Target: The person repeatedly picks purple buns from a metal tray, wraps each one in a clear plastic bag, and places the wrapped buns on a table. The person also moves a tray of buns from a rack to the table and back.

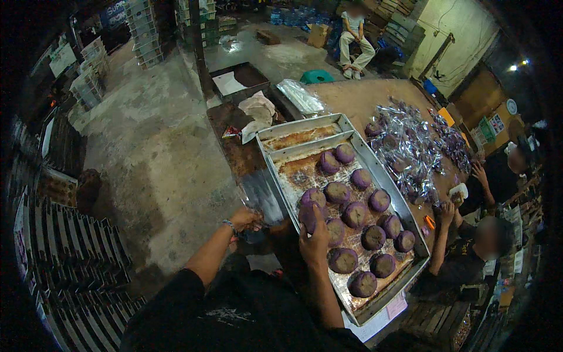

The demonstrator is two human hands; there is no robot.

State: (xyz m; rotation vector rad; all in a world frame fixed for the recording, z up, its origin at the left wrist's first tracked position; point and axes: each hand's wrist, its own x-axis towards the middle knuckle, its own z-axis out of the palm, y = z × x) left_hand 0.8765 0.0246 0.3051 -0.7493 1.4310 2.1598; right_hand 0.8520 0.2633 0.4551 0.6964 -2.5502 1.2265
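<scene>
Pinched in my left hand [247,219] is a clear plastic bag [263,196], beside the left wall of a metal baking tray [275,170]. My right hand [315,239] grips a purple bun [311,215] above the tray's left side, with the thumb lying along it. Several more purple buns with brownish flat faces, such as this purple bun [355,215], lie loose on the browned tray bottom. A divider crosses the far end of the tray, and the compartment beyond it holds no buns.
A heap of wrapped purple buns [404,146] covers the table [346,94] right of the tray. Flat plastic bags [302,97], a cloth [257,111] and a dark tray [240,82] are at the far side. Co-workers sit along the right; racks [82,252] stand at left.
</scene>
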